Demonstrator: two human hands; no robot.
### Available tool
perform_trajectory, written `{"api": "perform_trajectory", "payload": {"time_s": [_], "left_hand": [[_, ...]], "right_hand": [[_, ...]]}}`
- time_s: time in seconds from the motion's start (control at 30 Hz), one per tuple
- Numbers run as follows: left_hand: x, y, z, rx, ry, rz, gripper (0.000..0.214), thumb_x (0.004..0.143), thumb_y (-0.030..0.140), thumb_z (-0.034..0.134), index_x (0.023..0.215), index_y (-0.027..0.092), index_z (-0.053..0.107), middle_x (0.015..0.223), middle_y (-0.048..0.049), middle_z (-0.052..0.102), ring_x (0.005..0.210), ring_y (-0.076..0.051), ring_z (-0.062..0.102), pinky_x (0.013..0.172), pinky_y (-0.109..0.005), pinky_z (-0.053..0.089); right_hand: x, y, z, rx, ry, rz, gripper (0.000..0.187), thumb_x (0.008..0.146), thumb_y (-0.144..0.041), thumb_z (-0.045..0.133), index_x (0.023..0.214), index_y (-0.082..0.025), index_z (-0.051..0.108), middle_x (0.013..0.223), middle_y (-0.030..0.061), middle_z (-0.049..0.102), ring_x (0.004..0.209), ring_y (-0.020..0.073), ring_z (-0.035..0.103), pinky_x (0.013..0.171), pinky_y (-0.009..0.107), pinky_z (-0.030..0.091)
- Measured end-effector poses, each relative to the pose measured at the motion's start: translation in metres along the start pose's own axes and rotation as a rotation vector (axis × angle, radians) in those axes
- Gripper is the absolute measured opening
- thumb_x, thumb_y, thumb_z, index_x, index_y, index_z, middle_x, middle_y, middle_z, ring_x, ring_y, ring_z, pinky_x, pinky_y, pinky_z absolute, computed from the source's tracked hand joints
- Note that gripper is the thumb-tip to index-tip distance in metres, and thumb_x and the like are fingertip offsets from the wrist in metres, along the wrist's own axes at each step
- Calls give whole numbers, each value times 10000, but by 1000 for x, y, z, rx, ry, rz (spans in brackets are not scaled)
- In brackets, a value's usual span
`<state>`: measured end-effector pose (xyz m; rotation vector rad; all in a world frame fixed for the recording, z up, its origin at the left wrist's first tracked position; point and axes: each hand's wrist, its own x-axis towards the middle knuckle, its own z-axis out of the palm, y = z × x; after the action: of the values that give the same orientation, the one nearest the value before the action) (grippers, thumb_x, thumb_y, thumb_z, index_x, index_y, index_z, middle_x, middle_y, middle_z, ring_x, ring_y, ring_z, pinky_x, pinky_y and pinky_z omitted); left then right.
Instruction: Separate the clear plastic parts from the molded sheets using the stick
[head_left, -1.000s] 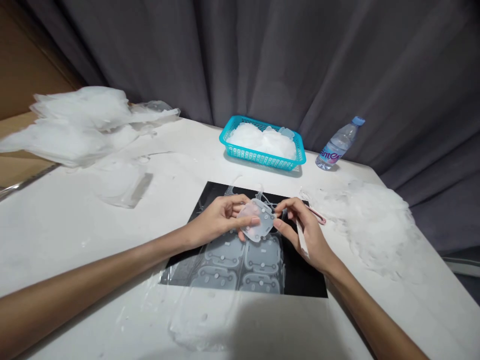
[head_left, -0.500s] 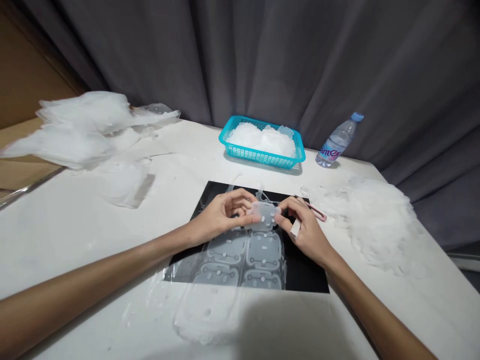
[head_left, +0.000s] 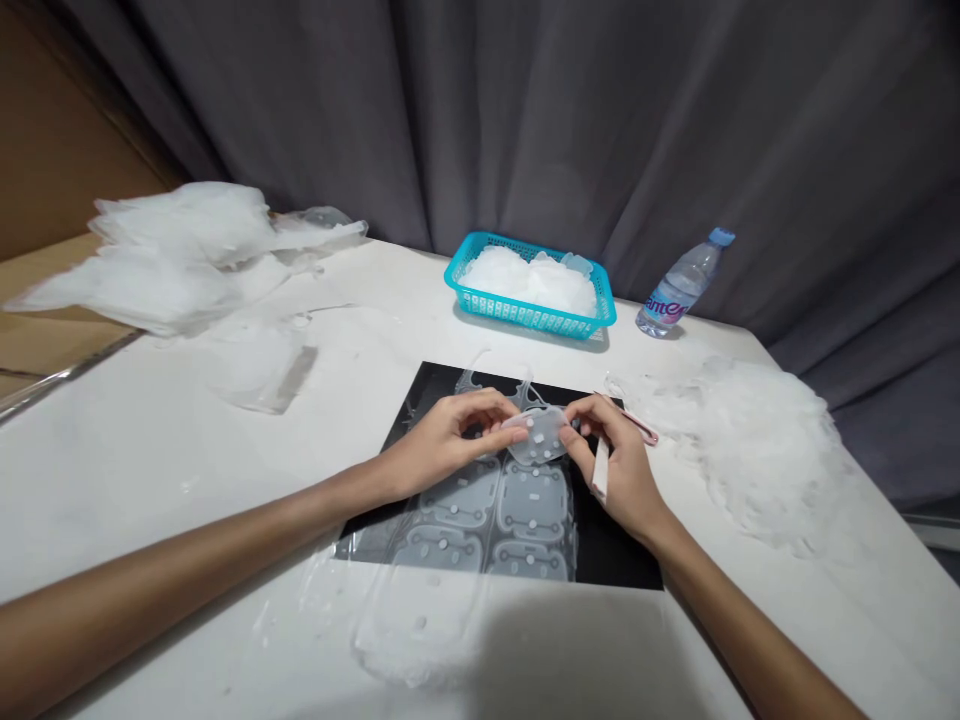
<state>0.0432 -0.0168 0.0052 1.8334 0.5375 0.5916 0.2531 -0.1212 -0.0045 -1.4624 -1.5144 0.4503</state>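
You've got a dark grey curtain [head_left: 487, 120] hanging in folds right behind your white worktop [head_left: 390, 345], a brown cardboard-looking panel [head_left: 60, 150] off to your left, and a soft shadow [head_left: 570, 650] up close.

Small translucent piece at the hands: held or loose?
Held: left hand and right hand pinch the translucent piece at opposite sides, above the black mat.

You pinch a translucent piece [head_left: 538, 440] between your left grip [head_left: 463, 432] and right grip [head_left: 616, 455], over a black mat [head_left: 611, 545]. Beyond it on your tabletop [head_left: 367, 370], a filled turquoise basket [head_left: 534, 316] stands near a bottle [head_left: 681, 290].
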Motion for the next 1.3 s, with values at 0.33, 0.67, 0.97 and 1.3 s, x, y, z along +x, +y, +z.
{"api": "perform_trajectory", "payload": {"time_s": [0.33,0.67,0.97,1.3], "left_hand": [[-2,0,-1,61,7,87,232,989,399,690,971,183,773,892,-30,619,817,-163,559,749,-302,453],[-3,4,-1,103,11,149,180,988,365,697,983,188,730,967,-31,648,877,-165,587,805,-299,469],[-4,5,-3,81,-25,42,274,1004,419,656,946,160,721,857,-10,643,790,-150,567,697,-263,415],[-3,5,-2,33,-72,67,236,1010,370,654,916,161,707,848,2,646,803,-137,571,730,-250,430]], "right_hand": [[-2,-12,3,-23,-1,-148,74,994,-274,671,1046,-298,718,952,22,720,887,235,549,787,392,437],[-5,-8,6,55,25,-86,25,1002,-278,661,999,-274,686,935,24,662,826,202,541,771,360,466],[-7,-8,6,85,-43,-97,65,969,-199,627,932,-245,600,936,27,658,844,195,547,768,345,454],[-7,-9,8,47,-25,-105,64,995,-265,669,1046,-245,701,880,5,648,800,176,522,747,321,430]]}}
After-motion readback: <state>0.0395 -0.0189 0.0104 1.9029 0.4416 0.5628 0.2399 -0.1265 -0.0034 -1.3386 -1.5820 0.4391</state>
